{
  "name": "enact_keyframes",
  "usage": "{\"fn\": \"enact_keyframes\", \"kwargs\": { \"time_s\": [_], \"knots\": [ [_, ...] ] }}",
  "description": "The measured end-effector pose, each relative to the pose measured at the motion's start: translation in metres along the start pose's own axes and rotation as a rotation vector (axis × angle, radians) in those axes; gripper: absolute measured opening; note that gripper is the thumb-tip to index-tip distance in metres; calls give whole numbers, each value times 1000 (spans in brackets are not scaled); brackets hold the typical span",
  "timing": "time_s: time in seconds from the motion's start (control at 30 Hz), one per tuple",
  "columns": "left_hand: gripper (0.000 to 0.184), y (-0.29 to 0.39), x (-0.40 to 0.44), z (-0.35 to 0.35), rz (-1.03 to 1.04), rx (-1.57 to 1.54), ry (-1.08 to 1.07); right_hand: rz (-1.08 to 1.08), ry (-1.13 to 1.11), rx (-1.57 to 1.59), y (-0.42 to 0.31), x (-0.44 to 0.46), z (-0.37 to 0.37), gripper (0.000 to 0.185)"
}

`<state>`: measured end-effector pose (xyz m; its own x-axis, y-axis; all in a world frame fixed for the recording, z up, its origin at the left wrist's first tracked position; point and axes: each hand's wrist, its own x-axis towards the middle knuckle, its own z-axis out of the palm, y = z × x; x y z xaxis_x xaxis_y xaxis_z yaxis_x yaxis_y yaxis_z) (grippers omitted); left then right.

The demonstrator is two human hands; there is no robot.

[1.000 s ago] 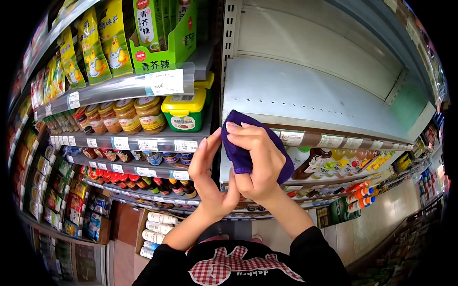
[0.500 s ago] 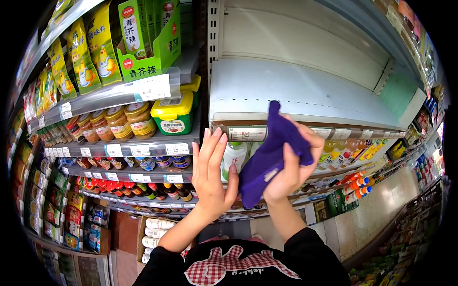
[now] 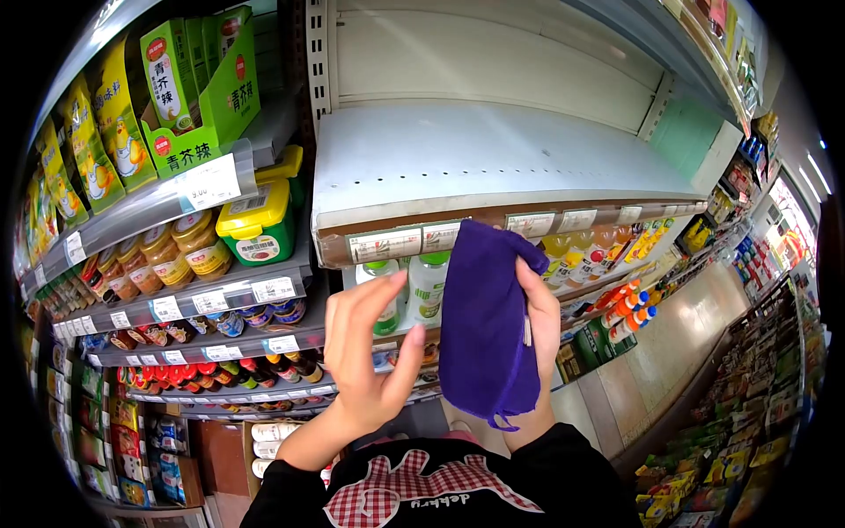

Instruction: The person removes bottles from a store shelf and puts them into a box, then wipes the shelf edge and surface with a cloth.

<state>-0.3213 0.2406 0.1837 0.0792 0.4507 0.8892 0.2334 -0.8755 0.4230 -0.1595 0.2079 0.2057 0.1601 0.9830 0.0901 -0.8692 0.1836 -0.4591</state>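
Head view: the purple cloth (image 3: 484,334) hangs from the person's right hand (image 3: 543,326), pinched along its right edge between thumb and partly hidden fingers, most of it falling left of and below the grip. The left hand (image 3: 365,352), thumb and fingers spread, is beside the cloth, apart from it. On the left shelves, a green display box (image 3: 232,114) holds upright narrow packs (image 3: 167,84); jars (image 3: 201,251) below contain something brownish.

The cloth (image 3: 486,326) is before the shelf (image 3: 493,163), right of jars (image 3: 165,257).
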Motion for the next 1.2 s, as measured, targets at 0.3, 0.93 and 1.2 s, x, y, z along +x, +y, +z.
{"fn": "enact_keyframes", "kwargs": {
  "time_s": [0.3,0.93,1.2],
  "knots": [
    [25,3,1,1,-372,-370,-209,-272,-189,-352,8,-14,-6,23],
    [17,0,8,-31,-301,-284,-177,-304,-336,-1118,27,-30,-35,70],
    [17,-4,5,-38,-482,-394,-244,-109,-198,-887,36,-34,-25,54]
  ]
}}
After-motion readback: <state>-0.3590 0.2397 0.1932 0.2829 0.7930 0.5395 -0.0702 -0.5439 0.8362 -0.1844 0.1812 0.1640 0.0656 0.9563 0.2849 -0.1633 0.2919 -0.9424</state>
